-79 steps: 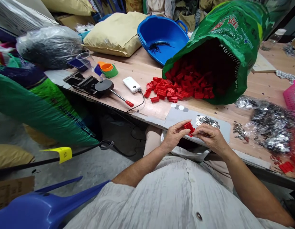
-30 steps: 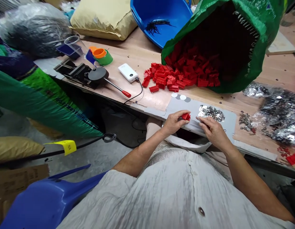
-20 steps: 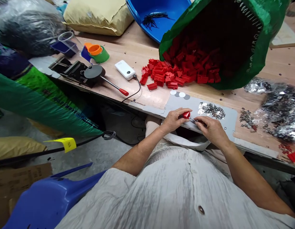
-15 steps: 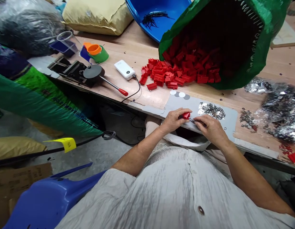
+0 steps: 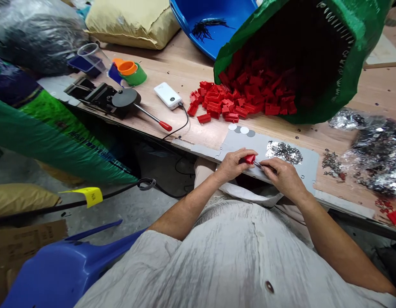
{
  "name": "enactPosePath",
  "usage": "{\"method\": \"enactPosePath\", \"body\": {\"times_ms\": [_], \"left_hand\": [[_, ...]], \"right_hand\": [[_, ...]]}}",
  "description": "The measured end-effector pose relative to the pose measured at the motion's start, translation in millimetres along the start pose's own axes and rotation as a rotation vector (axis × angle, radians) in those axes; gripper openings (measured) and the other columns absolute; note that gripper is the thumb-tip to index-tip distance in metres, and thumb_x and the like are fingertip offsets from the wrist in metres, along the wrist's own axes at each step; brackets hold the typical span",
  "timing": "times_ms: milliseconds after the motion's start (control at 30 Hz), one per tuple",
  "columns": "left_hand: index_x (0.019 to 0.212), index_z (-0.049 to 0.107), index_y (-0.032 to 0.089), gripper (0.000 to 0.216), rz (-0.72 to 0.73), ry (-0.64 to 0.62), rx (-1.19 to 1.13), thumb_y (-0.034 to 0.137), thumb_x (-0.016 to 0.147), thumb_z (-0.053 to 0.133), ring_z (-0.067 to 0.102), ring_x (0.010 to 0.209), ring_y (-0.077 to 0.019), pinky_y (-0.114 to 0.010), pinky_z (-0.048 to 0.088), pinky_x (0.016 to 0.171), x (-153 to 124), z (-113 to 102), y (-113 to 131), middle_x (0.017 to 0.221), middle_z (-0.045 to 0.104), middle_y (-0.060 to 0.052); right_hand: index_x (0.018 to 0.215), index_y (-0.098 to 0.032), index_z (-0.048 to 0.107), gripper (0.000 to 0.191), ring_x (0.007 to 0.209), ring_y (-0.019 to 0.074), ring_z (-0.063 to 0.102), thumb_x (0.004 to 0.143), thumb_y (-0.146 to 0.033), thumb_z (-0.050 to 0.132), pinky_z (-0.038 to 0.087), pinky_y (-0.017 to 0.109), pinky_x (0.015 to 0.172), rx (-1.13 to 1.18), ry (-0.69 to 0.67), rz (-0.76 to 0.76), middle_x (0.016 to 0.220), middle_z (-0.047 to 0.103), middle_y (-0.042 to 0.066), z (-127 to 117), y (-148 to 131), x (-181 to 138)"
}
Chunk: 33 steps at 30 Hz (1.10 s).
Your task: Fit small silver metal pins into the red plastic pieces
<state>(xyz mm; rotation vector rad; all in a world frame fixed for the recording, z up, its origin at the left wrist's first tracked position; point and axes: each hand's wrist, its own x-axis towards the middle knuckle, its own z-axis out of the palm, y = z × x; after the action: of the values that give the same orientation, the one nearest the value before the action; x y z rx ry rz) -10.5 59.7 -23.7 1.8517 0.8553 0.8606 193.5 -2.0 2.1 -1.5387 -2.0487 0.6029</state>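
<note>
You're working a red part [image 5: 249, 159], seemingly unfinished, at the near edge of the worktop [image 5: 202, 133].
Your left hand [image 5: 232, 165] is pinching it, your right hand [image 5: 284, 176] a thin tool [image 5: 258, 164]; the pile [image 5: 214, 102] is apparently waiting.

wooden table [image 5: 172, 68] — red parts [image 5: 214, 100], grey sheet [image 5: 243, 143] on it

A heap of blocks [image 5: 214, 106] lies beyond the grip of the left hand [image 5: 231, 166], partly inside a bag [image 5: 361, 55]; a lever tool [image 5: 124, 98] sits left of that grip, loose parts [image 5: 286, 153] right.
</note>
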Motion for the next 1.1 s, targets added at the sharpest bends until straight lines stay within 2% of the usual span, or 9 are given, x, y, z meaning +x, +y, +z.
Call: {"method": "enactPosePath", "body": {"times_ms": [200,400,700,833,1000,1100], "left_hand": [[0.113,0.070,0.021,0.037,0.001,-0.003,-0.016,0.025,0.076,0.075,0.067,0.100,-0.0182,-0.038,0.037,0.113,1,0,-2,0.106,0.073,-0.003],[0.110,0.070,0.019,0.035,-0.024,-0.016,0.005,0.022,0.075,0.075,0.068,0.102,-0.0194,-0.029,0.048,0.096,1,-1,3,0.109,0.073,-0.006],[0.108,0.070,0.019,0.031,-0.044,-0.009,0.005,0.021,0.077,0.072,0.068,0.097,-0.0188,-0.030,0.048,0.094,1,1,4,0.104,0.073,-0.005],[0.106,0.069,0.019,0.032,-0.052,0.009,0.004,0.023,0.075,0.073,0.066,0.096,-0.0183,-0.030,0.047,0.093,-1,1,5,0.102,0.072,-0.004],[0.103,0.066,0.019,0.030,-0.062,0.067,-0.044,0.021,0.074,0.075,0.063,0.093,-0.0171,-0.030,0.047,0.090,-9,4,10,0.100,0.069,-0.004],[0.099,0.064,0.019,0.030,-0.061,0.114,-0.135,0.022,0.072,0.076,0.061,0.093,-0.0163,-0.030,0.045,0.090,-13,6,19,0.100,0.067,-0.004]], "right_hand": [[0.103,-0.020,0.070,0.020,0.091,0.0208,0.067,0.093,-0.023,0.053,0.052,0.036,0.083,-0.049,0.008,-0.003,0.100,0.071,0.007,5,2,-1],[0.101,-0.021,0.069,0.019,0.089,0.0209,0.067,0.094,-0.022,0.052,0.052,0.036,0.081,-0.098,0.018,-0.003,0.099,0.070,0.006,8,-2,-3],[0.097,-0.021,0.068,0.020,0.087,0.0216,0.066,0.094,-0.022,0.048,0.050,0.034,0.077,-0.117,0.062,0.064,0.095,0.070,0.006,19,-14,0],[0.101,-0.023,0.066,0.019,0.090,0.0225,0.065,0.094,-0.025,0.048,0.049,0.036,0.081,-0.083,0.016,0.065,0.098,0.069,0.007,10,-10,-2],[0.111,-0.022,0.060,0.023,0.096,0.0237,0.063,0.096,-0.028,0.043,0.048,0.037,0.082,-0.050,0.096,0.070,0.105,0.066,0.009,-7,-9,-12],[0.113,-0.022,0.056,0.023,0.088,0.0207,0.064,0.096,-0.030,0.042,0.049,0.034,0.078,0.035,0.088,0.099,0.101,0.068,0.007,-14,-13,-21]]}}
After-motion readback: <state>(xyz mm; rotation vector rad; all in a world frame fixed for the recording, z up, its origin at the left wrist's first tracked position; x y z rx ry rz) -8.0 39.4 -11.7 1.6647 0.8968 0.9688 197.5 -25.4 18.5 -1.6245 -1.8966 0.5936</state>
